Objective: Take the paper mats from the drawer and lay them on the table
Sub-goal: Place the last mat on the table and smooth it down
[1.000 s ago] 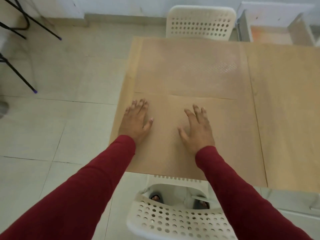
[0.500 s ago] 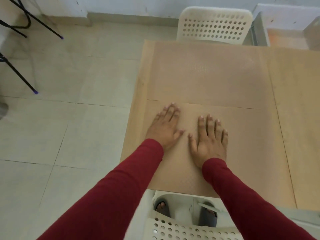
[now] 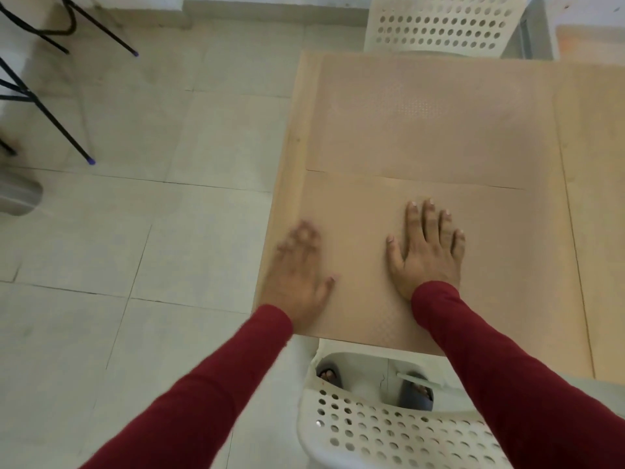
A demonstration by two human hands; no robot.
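Note:
A brown paper mat (image 3: 500, 252) lies flat at the near left corner of the light wooden table (image 3: 291, 170). My right hand (image 3: 426, 252) presses on it palm down, fingers straight and spread. My left hand (image 3: 299, 272), blurred by motion, lies flat at the mat's left edge over the table's side. A second brown paper mat (image 3: 433, 116) lies beyond the first, its near edge meeting the first mat's far edge. Further matching paper (image 3: 602, 204) covers the table to the right.
A white perforated chair (image 3: 389, 431) stands just in front of me under the table's near edge. Another white chair (image 3: 443, 25) stands at the far side. Black metal legs (image 3: 57, 106) rise from the tiled floor on the left. Feet in sandals show below the table.
My left hand has slid left and toward me, away from my right hand, to the mat's left edge. My right hand stays flat on the mat. The view shifted left.

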